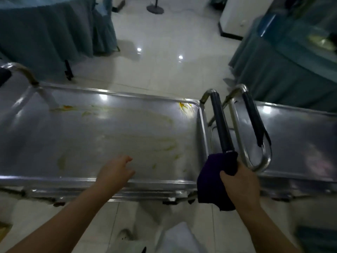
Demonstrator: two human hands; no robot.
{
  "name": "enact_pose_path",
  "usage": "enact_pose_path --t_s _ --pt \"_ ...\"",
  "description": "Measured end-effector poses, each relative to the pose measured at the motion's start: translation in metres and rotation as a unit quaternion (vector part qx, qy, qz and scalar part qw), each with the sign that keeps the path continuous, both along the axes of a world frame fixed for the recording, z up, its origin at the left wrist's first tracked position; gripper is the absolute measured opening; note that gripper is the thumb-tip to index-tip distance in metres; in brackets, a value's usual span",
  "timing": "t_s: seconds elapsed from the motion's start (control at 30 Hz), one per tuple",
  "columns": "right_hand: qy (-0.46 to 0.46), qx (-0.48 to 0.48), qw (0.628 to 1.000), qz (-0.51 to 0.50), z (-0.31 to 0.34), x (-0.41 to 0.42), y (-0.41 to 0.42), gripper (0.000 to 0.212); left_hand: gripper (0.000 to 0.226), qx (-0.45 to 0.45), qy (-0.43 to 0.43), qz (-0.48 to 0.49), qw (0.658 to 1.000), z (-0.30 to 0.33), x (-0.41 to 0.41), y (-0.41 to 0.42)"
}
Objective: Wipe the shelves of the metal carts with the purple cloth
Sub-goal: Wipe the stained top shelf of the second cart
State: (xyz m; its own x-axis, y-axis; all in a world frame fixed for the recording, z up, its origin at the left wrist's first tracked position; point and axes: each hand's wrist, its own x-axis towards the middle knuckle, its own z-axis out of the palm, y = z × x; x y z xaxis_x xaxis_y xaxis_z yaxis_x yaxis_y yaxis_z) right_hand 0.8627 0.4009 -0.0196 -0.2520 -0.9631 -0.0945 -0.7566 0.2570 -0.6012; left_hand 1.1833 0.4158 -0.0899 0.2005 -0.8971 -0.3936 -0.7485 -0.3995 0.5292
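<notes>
Two stainless steel carts stand end to end across the middle of the frame. The left cart's top shelf (102, 136) fills the centre and left, dull and smeared with yellow-orange streaks, the thickest blot in its far right corner. The right cart's shelf (299, 141) runs off the right edge, with its looped handle (255, 132) beside the left cart's black-sleeved handle (221, 125). At lower right, my right hand (240, 185) grips the purple cloth (211, 181), a dark, bunched rag draped over the near end of the black-sleeved handle. At lower centre, my left hand (116, 170) hovers over the smeared shelf's near edge, fingers loose, holding nothing.
</notes>
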Motion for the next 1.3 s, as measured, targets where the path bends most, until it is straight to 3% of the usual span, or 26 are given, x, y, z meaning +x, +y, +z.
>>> enact_pose_path --t_s 0.07,0.13,0.23,0.33,0.4,0.43,0.5,0.6,0.67,0.83,1.03,1.3 --pt "0.059 -0.046 0.996 -0.048 -0.014 0.004 0.015 0.021 0.053 0.003 -0.114 -0.093 0.989 -0.003 -0.003 -0.003" --pt "0.108 -0.096 0.987 -0.072 -0.031 0.013 0.026 0.014 0.057 0.004 -0.17 -0.156 0.973 -0.006 -0.008 -0.006" --pt "0.165 -0.138 0.977 0.001 -0.067 0.028 0.03 0.027 0.075 0.037 -0.212 -0.212 0.953 -0.015 -0.013 -0.013" --pt "0.203 -0.04 0.972 0.115 -0.104 0.046 0.034 0.051 0.095 0.078 -0.225 -0.236 0.942 -0.027 -0.018 -0.018" --pt "0.229 0.076 0.955 0.174 -0.128 0.055 0.04 0.086 0.096 0.102 -0.23 -0.246 0.936 -0.031 -0.017 -0.019" --pt "0.222 0.114 0.951 0.184 -0.134 0.058 0.044 0.092 0.095 0.109 -0.232 -0.248 0.934 -0.032 -0.017 -0.02" --pt "0.207 0.139 0.951 0.185 -0.143 0.059 0.045 0.081 0.094 0.111 -0.237 -0.25 0.932 -0.033 -0.015 -0.022" --pt "0.197 0.206 0.949 0.138 -0.137 0.057 0.025 0.109 0.094 0.116 -0.249 -0.249 0.929 -0.035 -0.016 -0.026" --pt "0.203 0.232 0.942 0.134 -0.131 0.053 0.001 0.117 0.095 0.127 -0.259 -0.252 0.924 -0.033 -0.018 -0.029" --pt "0.203 0.257 0.932 0.156 -0.136 0.053 -0.049 0.095 0.099 0.139 -0.261 -0.252 0.922 -0.03 -0.02 -0.033" --pt "0.255 0.172 0.935 0.176 -0.151 0.061 -0.142 0.09 0.097 0.153 -0.253 -0.254 0.921 -0.032 -0.019 -0.037" --pt "0.285 0.17 0.919 0.212 -0.151 0.075 -0.297 0.08 0.095 0.174 -0.254 -0.26 0.915 -0.039 -0.017 -0.044"
